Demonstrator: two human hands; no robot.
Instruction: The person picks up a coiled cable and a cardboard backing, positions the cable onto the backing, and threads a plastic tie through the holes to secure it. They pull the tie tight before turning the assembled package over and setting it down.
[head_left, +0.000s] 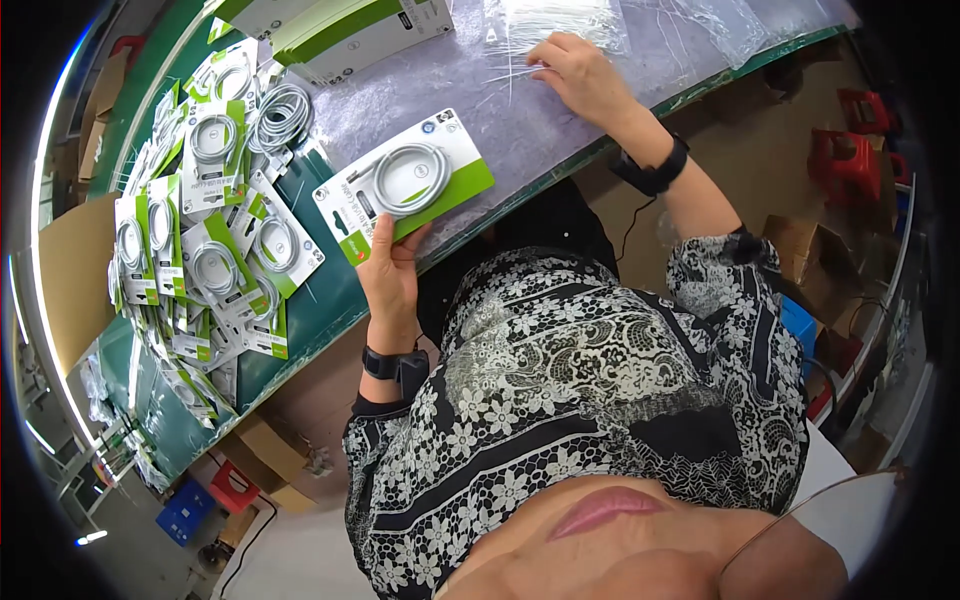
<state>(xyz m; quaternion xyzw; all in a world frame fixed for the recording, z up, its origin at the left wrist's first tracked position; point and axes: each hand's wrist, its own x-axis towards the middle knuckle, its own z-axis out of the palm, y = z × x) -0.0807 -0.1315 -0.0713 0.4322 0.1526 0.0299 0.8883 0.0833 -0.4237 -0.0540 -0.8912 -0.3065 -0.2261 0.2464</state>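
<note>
Green workbench [340, 300] runs across the top, a grey mat [520, 110] over part of it. Below, brown floor [740, 150] with red stools [845, 160], cardboard boxes [265, 450] and a blue crate [185, 512]. Bright strip light [45, 200] glares at the left rim.

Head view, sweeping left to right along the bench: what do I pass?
Heap of carded cables → loose coil of grey cable → carded cable gripped by the left hand → right hand on clear plastic bags.
</note>
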